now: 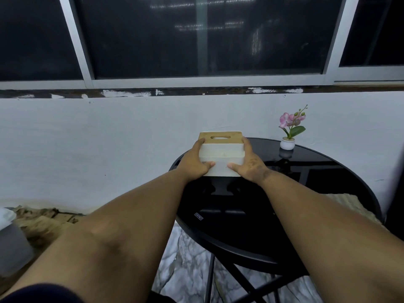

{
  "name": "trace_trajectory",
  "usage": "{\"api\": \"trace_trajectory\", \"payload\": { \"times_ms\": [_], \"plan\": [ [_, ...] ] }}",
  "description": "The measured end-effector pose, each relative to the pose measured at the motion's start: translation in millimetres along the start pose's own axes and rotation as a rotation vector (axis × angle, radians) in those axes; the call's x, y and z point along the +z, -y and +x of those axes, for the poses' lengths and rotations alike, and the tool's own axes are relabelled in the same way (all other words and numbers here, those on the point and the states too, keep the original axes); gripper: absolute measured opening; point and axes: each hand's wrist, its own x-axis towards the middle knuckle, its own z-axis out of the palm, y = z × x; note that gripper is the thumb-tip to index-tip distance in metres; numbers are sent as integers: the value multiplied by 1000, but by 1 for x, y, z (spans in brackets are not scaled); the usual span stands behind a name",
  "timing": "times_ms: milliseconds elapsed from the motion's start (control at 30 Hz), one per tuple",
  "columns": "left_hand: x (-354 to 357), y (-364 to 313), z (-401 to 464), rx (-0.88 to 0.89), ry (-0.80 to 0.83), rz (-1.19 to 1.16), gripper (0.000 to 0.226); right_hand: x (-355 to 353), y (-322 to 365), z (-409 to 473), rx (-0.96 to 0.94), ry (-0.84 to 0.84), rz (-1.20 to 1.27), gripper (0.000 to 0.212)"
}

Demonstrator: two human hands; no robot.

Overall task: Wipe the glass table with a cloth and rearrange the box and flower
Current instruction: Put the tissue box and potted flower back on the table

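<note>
I hold the tissue box (220, 158) at the surface's (306, 193) far-left edge, left grip (193, 164) and right grip (249, 164) clamping opposite sides. It looks rigid and light; the smooth walls may slip.

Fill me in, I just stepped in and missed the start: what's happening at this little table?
A person holds a white box with a wooden lid between both hands, left hand and right hand each keeping a grip on one side, at the far left edge of the round black glass table. A small potted pink flower stands at the table's far edge, near the wall. I can't pick out a wiping cloth for certain.
</note>
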Motion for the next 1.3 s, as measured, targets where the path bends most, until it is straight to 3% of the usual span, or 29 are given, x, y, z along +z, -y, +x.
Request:
{"api": "trace_trajectory", "payload": {
  "times_ms": [233,333,467,600,900,1300],
  "plan": [
    [-1,-2,4,-2,32,16,88,-10,-5,3,-12,54,-35,108],
    [4,-6,3,-26,-58,152,89,-35,-17,0,-45,56,-73,99],
    [7,-16,13,175,-231,343,79,-86,-48,-5,-79,-72,-188,70],
    [12,-38,33,354,-190,360,67,-134,-90,-2,-55,-111,-292,55],
    [44,-51,67,474,-31,639,79,-170,-164,64,-32,-15,-284,52],
    [52,-47,70,547,-76,684,73,-145,-202,142,9,-21,-195,62]
  ]
}}
